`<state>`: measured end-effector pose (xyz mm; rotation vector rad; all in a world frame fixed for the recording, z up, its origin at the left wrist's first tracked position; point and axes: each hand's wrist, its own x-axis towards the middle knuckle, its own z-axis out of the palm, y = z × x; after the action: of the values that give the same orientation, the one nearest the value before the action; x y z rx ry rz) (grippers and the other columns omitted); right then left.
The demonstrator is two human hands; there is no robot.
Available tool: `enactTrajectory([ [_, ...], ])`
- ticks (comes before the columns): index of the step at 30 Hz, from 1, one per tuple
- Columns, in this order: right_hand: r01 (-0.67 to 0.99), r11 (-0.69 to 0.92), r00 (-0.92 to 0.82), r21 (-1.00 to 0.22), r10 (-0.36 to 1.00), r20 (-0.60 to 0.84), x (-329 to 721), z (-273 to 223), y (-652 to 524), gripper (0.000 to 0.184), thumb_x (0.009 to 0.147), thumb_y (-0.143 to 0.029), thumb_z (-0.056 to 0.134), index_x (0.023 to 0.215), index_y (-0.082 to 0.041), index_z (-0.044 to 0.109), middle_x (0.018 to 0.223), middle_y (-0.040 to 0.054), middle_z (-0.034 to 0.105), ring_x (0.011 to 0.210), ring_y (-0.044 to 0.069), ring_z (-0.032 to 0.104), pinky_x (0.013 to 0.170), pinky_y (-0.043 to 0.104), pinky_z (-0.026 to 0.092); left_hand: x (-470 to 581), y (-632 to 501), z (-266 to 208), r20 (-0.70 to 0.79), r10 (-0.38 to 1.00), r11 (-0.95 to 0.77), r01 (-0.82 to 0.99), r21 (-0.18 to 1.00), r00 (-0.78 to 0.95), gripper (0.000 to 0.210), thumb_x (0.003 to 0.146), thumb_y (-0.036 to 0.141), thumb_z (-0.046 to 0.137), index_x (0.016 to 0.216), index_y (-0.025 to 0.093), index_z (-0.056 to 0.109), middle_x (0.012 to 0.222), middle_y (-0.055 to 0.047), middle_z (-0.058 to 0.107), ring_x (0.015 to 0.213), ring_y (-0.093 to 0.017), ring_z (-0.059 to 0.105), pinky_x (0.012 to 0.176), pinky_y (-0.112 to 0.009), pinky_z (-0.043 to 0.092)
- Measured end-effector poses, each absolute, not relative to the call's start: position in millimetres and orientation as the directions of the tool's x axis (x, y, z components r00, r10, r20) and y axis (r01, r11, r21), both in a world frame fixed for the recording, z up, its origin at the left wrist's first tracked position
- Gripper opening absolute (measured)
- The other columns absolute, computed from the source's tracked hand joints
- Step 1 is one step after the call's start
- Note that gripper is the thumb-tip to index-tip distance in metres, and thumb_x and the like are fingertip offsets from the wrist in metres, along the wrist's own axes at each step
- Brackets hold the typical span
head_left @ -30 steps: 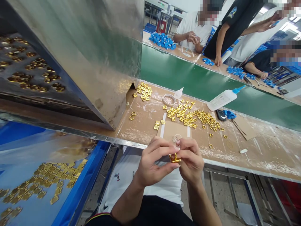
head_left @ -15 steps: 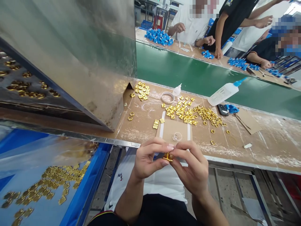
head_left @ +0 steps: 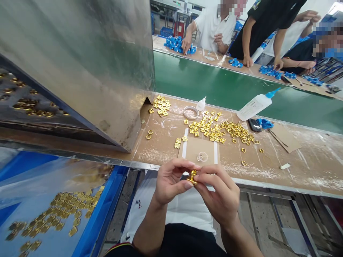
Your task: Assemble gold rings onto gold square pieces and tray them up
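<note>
Between my two hands, just off the bench's front edge, is a small gold metal piece [head_left: 192,177] that looks like a ring joined to a flat plate. My left hand [head_left: 171,182] pinches it from the left with thumb and fingertips. From the right, the fingertips of my right hand [head_left: 221,189] close on the same piece, hiding part of it. Just beyond my hands, a cardboard sheet [head_left: 198,146] bears clear plastic rings [head_left: 202,156]. Behind it lie a heap of gold square plates [head_left: 203,126] and a heap of gold rings [head_left: 238,131].
A large glue bottle [head_left: 254,107], a small white bottle [head_left: 200,104] and a tape roll [head_left: 191,112] stand along the back. A metal housing [head_left: 107,71] rises on the left. Across the green belt [head_left: 214,76], co-workers handle blue pieces [head_left: 177,44].
My hands have shifted slightly down and right, and the gold piece is turned so its ring shows more. Across the belt, a co-worker's hand has reached into the blue pile.
</note>
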<state>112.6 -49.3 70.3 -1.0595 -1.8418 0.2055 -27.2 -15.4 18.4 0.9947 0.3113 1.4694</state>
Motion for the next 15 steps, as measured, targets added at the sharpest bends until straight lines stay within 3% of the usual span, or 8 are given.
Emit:
enactTrajectory([
  [5,0.555,0.643,-0.137,-0.528,0.697,0.704,109,67,-51,0.013,0.092,-0.009,0.070,0.097,-0.021,0.070,0.086,0.0052,0.073,0.076,0.016,0.072,0.065,0.026,0.060,-25,-15,19,0.308,0.942,-0.113,-0.735,0.668,0.135,0.024,0.079,0.035,0.085,0.094,0.021,0.073,0.090,-0.007,0.080,0.079,-0.018,0.074,0.069,-0.024,0.059],
  [11,0.573,0.651,-0.121,-0.498,0.669,0.734,98,65,-50,0.014,0.093,-0.008,0.069,0.098,-0.020,0.072,0.086,0.0058,0.074,0.077,0.016,0.072,0.065,0.027,0.059,-21,-15,17,0.235,0.958,-0.039,-0.743,0.669,0.162,0.041,0.074,0.052,0.086,0.074,0.018,0.063,0.087,-0.004,0.070,0.066,-0.011,0.060,0.062,-0.022,0.050],
  [15,0.571,0.646,-0.110,-0.506,0.671,0.733,94,65,-50,0.013,0.093,-0.009,0.068,0.098,-0.020,0.073,0.086,0.0057,0.075,0.076,0.016,0.072,0.066,0.027,0.059,-17,-16,19,0.208,0.957,0.037,-0.793,0.609,0.204,0.046,0.073,0.052,0.086,0.068,0.017,0.057,0.088,-0.002,0.059,0.066,-0.008,0.050,0.062,-0.020,0.044],
])
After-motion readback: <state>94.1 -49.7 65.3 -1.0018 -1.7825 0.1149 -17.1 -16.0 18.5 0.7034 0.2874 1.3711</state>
